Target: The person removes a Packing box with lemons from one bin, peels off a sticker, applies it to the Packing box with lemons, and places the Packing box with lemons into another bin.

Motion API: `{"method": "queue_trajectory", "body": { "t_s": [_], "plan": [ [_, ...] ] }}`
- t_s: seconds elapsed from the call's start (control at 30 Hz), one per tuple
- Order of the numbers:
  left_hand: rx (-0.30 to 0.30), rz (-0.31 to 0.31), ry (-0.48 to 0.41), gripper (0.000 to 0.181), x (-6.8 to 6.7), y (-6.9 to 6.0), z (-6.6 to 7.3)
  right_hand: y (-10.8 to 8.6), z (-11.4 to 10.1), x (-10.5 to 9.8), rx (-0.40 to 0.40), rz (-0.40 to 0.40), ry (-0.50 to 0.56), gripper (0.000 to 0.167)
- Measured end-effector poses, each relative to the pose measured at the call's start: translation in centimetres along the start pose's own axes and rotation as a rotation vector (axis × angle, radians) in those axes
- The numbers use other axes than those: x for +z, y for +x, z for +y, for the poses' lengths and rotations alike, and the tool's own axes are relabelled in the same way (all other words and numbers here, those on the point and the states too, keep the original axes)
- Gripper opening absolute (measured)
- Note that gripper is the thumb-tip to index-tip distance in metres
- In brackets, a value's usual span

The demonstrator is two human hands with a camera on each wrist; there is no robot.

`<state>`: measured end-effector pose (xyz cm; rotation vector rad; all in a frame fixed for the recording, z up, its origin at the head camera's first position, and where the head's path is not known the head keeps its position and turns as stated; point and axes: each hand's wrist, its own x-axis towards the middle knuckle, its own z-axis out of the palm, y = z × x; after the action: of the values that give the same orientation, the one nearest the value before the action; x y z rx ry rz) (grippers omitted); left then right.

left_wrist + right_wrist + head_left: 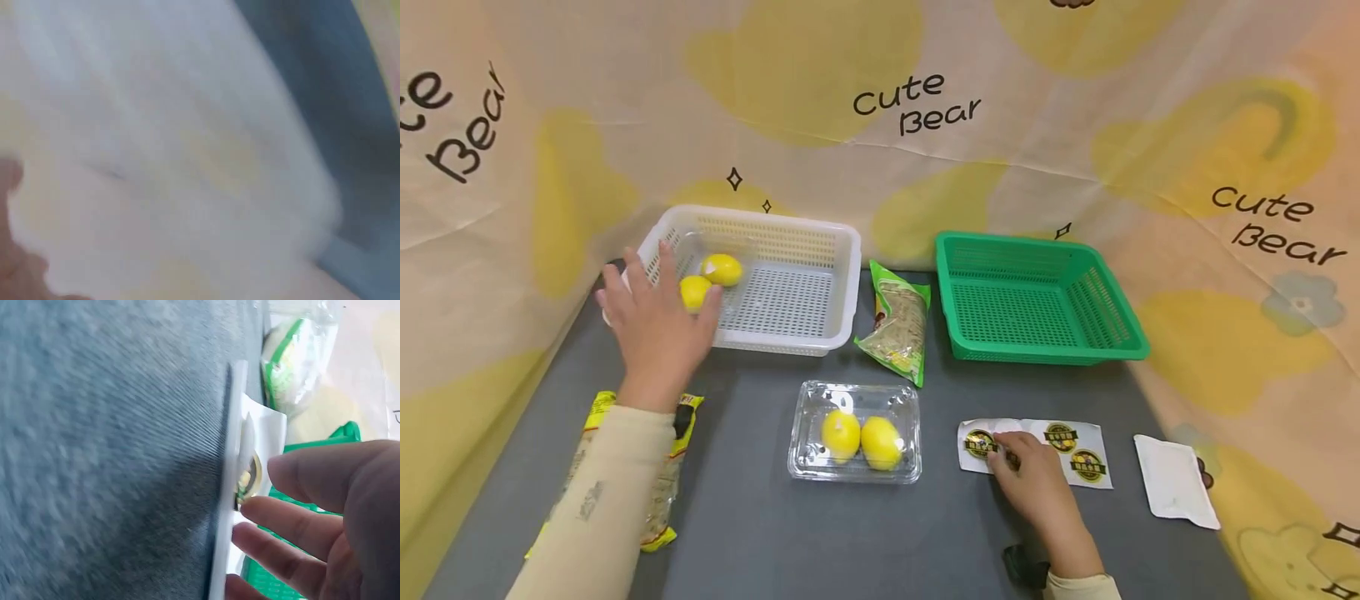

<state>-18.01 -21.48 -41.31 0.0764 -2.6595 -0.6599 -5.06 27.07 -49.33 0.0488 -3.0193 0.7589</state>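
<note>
My left hand is spread over the left side of the white basket, fingers apart and holding nothing visible. Beneath it in the basket, a clear plastic box holds two lemons, partly hidden by the hand. The left wrist view is mostly a pale blur, with part of the hand at its left edge. My right hand rests at the white sticker sheet, covering part of a round black-and-gold sticker. In the right wrist view, thumb and forefinger stand apart beside that sticker.
A closed clear box with two lemons sits mid-table. Behind it lies a green bag of dried food, and a green basket stands at the back right. A yellow bag lies under my left forearm; a white packet lies far right.
</note>
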Motion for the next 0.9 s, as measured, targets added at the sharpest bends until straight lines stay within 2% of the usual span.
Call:
{"method": "queue_trajectory", "body": {
  "t_s": [0.07,0.1,0.17,0.2,0.27,0.33,0.4,0.43,0.5,0.57,0.63,0.77,0.9],
  "plan": [
    [0.159,0.149,-0.066,0.080,0.2,-3.1,4.6,0.2,-0.1,0.2,0.002,0.015,-0.007,0.031],
    [0.244,0.188,-0.106,0.079,0.5,-5.0,7.1,0.3,-0.1,0.2,0.008,0.016,-0.010,0.030],
    [0.427,0.198,-0.206,0.077,1.8,-9.2,11.9,0.5,-0.1,0.2,0.020,0.018,-0.015,0.030],
    [0.490,0.129,-0.263,0.077,2.6,-11.5,14.2,0.5,-0.1,0.2,0.027,0.020,-0.013,0.029],
    [0.598,-0.070,-0.346,0.082,4.7,-15.7,17.9,0.6,-0.1,0.2,0.042,0.022,-0.012,0.028],
    [0.662,-0.303,-0.380,0.083,7.3,-19.1,20.2,0.6,-0.2,0.3,0.057,0.030,-0.003,0.027],
    [0.676,-0.530,-0.334,0.082,9.5,-21.5,21.2,0.6,-0.2,0.5,0.072,0.044,0.010,0.025],
    [0.683,-0.605,-0.295,0.081,10.5,-22.2,21.4,0.6,-0.2,0.6,0.075,0.055,0.011,0.025],
    [0.686,-0.693,-0.210,0.082,12.1,-23.0,21.3,0.6,-0.3,0.8,0.087,0.084,0.025,0.023],
    [0.677,-0.744,-0.162,0.084,13.0,-23.2,21.0,0.6,-0.4,1.1,0.095,0.116,0.033,0.022],
    [0.664,-0.766,-0.141,0.086,13.4,-23.0,20.7,0.6,-0.5,1.3,0.110,0.137,0.037,0.020],
    [0.639,-0.825,-0.140,0.088,13.8,-22.7,20.2,0.5,-0.5,1.6,0.143,0.154,0.041,0.019],
    [0.646,-0.870,-0.110,0.089,14.2,-22.8,19.9,0.4,-0.3,1.8,0.146,0.173,0.044,0.018]
  ]
}}
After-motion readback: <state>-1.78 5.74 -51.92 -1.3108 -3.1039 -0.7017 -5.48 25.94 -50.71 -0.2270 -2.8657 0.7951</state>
